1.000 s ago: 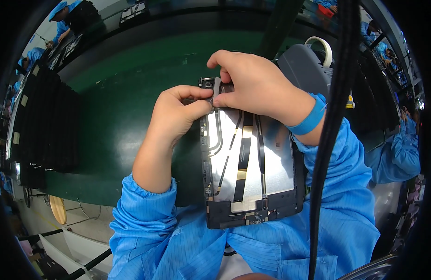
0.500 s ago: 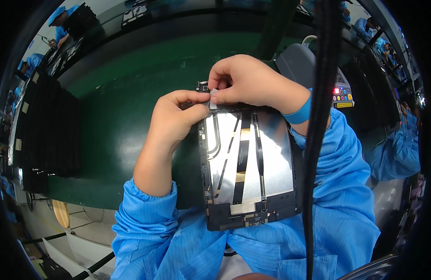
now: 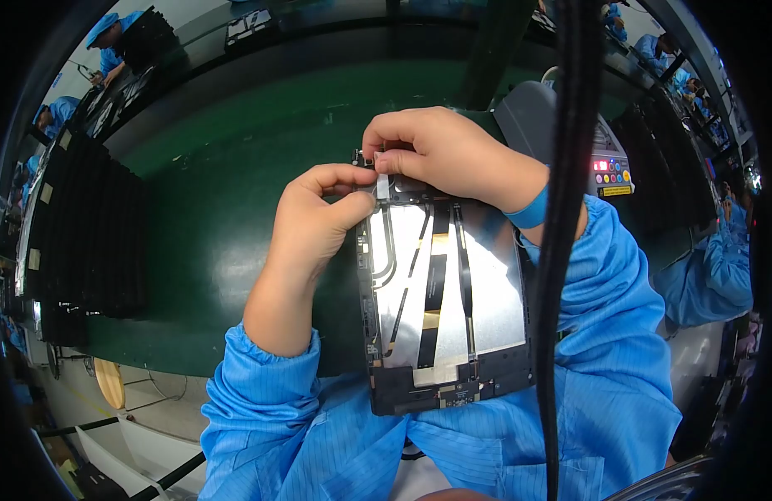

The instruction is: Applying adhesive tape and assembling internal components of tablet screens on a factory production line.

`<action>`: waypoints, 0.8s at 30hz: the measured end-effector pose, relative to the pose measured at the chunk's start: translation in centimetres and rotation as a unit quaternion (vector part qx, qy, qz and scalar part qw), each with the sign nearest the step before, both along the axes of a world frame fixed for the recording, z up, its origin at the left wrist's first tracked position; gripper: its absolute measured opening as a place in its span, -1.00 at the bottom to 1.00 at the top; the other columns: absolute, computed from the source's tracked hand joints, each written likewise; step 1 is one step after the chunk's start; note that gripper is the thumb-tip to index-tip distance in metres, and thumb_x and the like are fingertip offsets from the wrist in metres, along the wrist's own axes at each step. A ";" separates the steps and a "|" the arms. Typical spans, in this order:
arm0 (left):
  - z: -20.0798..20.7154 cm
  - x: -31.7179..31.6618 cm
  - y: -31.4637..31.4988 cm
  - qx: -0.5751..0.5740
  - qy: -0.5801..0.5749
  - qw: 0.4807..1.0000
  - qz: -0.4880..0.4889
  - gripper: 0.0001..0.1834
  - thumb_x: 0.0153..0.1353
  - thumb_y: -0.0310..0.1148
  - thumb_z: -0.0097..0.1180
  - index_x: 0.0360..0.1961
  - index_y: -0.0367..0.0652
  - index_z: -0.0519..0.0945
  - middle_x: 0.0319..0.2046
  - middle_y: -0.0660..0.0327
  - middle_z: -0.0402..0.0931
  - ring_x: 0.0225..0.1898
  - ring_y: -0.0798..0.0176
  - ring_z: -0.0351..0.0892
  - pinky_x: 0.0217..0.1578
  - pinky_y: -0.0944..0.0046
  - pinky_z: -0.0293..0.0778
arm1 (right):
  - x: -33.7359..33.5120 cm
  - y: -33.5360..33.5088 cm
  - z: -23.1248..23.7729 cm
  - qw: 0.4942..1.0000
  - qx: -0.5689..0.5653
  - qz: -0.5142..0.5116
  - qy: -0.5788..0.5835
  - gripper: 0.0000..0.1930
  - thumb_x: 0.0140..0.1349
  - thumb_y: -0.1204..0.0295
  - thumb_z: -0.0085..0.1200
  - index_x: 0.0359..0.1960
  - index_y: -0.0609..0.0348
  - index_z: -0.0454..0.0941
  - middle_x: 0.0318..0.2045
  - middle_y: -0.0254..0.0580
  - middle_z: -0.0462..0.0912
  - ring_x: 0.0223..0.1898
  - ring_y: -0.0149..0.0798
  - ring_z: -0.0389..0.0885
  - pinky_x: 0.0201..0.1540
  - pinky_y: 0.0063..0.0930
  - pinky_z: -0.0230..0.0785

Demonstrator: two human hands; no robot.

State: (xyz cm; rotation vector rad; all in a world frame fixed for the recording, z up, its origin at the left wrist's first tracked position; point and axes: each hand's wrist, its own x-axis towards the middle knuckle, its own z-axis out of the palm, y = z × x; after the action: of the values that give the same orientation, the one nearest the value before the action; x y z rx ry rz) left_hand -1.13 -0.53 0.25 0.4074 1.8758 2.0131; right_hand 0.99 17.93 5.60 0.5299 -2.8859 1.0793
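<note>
Opened tablet, inner side up, as I viewed it from afar through the head camera. It lay at the near edge of the green desk, its lower end reaching over the blue garment. A silvery plate, bright with glare, filled most of the black frame; dark flex cables ran lengthwise across it, the central one crossed by gold-coloured bands. The near end was black, with a pale patch. Toward the far left corner I saw a short pale grey strip. The left hand had thumb and forefinger slightly apart beside the strip; the right hand's fingers curled at its upper end, though I could not tell whether they had closed on it.
</note>
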 end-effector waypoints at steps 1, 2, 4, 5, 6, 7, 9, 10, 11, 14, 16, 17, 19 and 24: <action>0.1 0.0 0.0 -0.003 0.004 1.000 0.003 -0.74 -0.07 -0.59 0.21 -0.27 -0.32 0.62 -0.37 0.22 0.53 -0.30 0.42 0.50 -0.26 0.47 0.44 | 0.0 0.0 0.0 1.000 0.000 0.000 0.000 -0.84 0.17 0.34 0.11 -0.28 0.13 0.57 -0.44 -0.15 0.62 -0.38 -0.17 0.58 -0.33 -0.37 0.39; 0.0 0.0 0.0 -0.002 0.005 1.000 0.003 -0.74 -0.07 -0.59 0.21 -0.27 -0.32 0.62 -0.37 0.22 0.53 -0.30 0.42 0.50 -0.26 0.47 0.44 | 0.0 0.1 0.0 1.000 0.012 0.002 0.012 -0.83 0.17 0.34 0.12 -0.27 0.12 0.57 -0.42 -0.15 0.62 -0.37 -0.17 0.58 -0.31 -0.37 0.39; -0.5 -0.1 -0.2 0.011 0.001 1.000 -0.004 -0.79 -0.09 -0.57 0.21 -0.33 -0.29 0.64 -0.31 0.21 0.50 -0.22 0.38 0.49 -0.19 0.44 0.42 | 0.1 0.1 -0.1 0.999 0.022 0.008 0.025 -0.83 0.17 0.34 0.12 -0.25 0.12 0.57 -0.41 -0.14 0.62 -0.35 -0.16 0.58 -0.30 -0.37 0.40; -0.5 -0.1 -0.3 0.010 0.002 1.000 -0.004 -0.79 -0.09 -0.57 0.21 -0.33 -0.29 0.64 -0.31 0.21 0.50 -0.22 0.38 0.49 -0.19 0.44 0.42 | 0.2 0.1 0.0 1.000 0.012 0.004 0.026 -0.82 0.16 0.35 0.14 -0.24 0.12 0.58 -0.39 -0.13 0.61 -0.34 -0.15 0.58 -0.28 -0.36 0.40; -0.7 -0.2 -0.3 -0.008 0.045 0.999 -0.002 -0.82 -0.09 -0.55 0.22 -0.37 -0.26 0.66 -0.28 0.20 0.49 -0.19 0.35 0.49 -0.15 0.40 0.41 | 0.2 0.2 -0.1 1.000 0.004 -0.002 0.024 -0.82 0.15 0.36 0.15 -0.24 0.13 0.58 -0.37 -0.12 0.61 -0.32 -0.15 0.58 -0.27 -0.36 0.41; -0.8 -0.3 -0.3 -0.026 0.088 0.996 -0.001 -0.85 -0.10 -0.52 0.23 -0.41 -0.23 0.68 -0.25 0.19 0.49 -0.15 0.32 0.48 -0.10 0.36 0.39 | 0.1 0.2 -0.3 1.000 0.005 -0.003 0.023 -0.82 0.15 0.36 0.15 -0.24 0.13 0.58 -0.37 -0.12 0.61 -0.32 -0.15 0.58 -0.27 -0.36 0.41; -0.9 -0.4 -0.3 -0.041 0.112 0.993 0.003 -0.87 -0.11 -0.50 0.23 -0.44 -0.21 0.69 -0.23 0.19 0.48 -0.12 0.29 0.47 -0.06 0.34 0.37 | 0.0 0.4 -0.7 0.998 0.014 -0.009 0.061 -0.80 0.13 0.38 0.17 -0.23 0.17 0.58 -0.36 -0.11 0.61 -0.31 -0.13 0.59 -0.25 -0.35 0.42; -0.8 -0.3 -0.4 -0.057 0.137 0.989 0.009 -0.88 -0.12 -0.48 0.24 -0.47 -0.18 0.70 -0.21 0.18 0.47 -0.10 0.26 0.47 -0.03 0.31 0.35 | 0.1 0.4 -0.6 0.998 0.014 -0.008 0.061 -0.80 0.13 0.38 0.17 -0.23 0.17 0.58 -0.36 -0.11 0.61 -0.31 -0.13 0.59 -0.25 -0.35 0.42; -0.9 -0.3 -0.4 -0.057 0.137 0.989 0.009 -0.88 -0.12 -0.48 0.24 -0.47 -0.18 0.70 -0.21 0.18 0.47 -0.10 0.26 0.47 -0.03 0.31 0.35 | 0.2 0.3 -0.5 0.998 0.018 -0.019 0.053 -0.80 0.12 0.39 0.17 -0.24 0.19 0.58 -0.37 -0.10 0.61 -0.32 -0.13 0.60 -0.26 -0.36 0.44; -1.1 -0.3 -0.4 -0.071 0.167 0.983 0.016 -0.86 -0.12 -0.46 0.24 -0.45 -0.16 0.71 -0.24 0.18 0.47 -0.10 0.25 0.47 -0.01 0.30 0.34 | 0.3 0.1 -0.1 0.999 0.003 -0.041 0.021 -0.81 0.13 0.41 0.15 -0.25 0.23 0.59 -0.38 -0.09 0.61 -0.36 -0.14 0.60 -0.29 -0.37 0.45; -0.7 -0.3 -0.3 -0.094 0.182 0.979 0.017 -0.85 -0.12 -0.45 0.23 -0.44 -0.15 0.72 -0.23 0.19 0.46 -0.11 0.25 0.47 -0.01 0.30 0.34 | 0.3 0.2 -0.1 0.998 -0.014 -0.054 -0.005 -0.81 0.14 0.41 0.14 -0.25 0.24 0.59 -0.39 -0.09 0.62 -0.39 -0.14 0.61 -0.32 -0.38 0.45; -0.5 -0.1 -0.3 -0.094 0.181 0.979 0.017 -0.85 -0.12 -0.45 0.23 -0.44 -0.15 0.72 -0.23 0.19 0.46 -0.11 0.25 0.47 -0.01 0.30 0.34 | 0.1 0.4 -0.4 0.999 -0.016 -0.048 0.013 -0.84 0.16 0.45 0.13 -0.26 0.26 0.59 -0.43 -0.14 0.59 -0.46 -0.27 0.57 -0.38 -0.47 0.43; -0.2 0.1 -0.3 -0.121 0.207 0.971 0.025 -0.84 -0.13 -0.45 0.23 -0.43 -0.11 0.72 -0.19 0.17 0.44 -0.05 0.21 0.43 0.01 0.26 0.32 | -0.1 0.4 -0.6 0.999 -0.015 -0.039 0.031 -0.86 0.19 0.49 0.12 -0.26 0.28 0.58 -0.46 -0.20 0.57 -0.54 -0.40 0.54 -0.45 -0.56 0.40; -0.9 0.1 -0.8 -0.149 0.335 0.929 0.054 -0.83 -0.13 -0.42 0.23 -0.42 -0.05 0.73 -0.10 0.09 0.42 0.05 0.04 0.33 0.06 0.15 0.29 | 0.0 0.0 -0.1 0.988 -0.096 -0.098 -0.071 -0.89 0.25 0.51 0.01 -0.26 0.26 0.56 -0.54 -0.32 0.55 -0.55 -0.50 0.51 -0.49 -0.61 0.37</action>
State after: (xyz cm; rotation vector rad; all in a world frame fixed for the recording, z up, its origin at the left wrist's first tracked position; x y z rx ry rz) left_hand -1.02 -1.30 -0.63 1.0202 2.6043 1.7258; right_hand 0.96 17.91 5.53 0.1637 -2.8298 1.3912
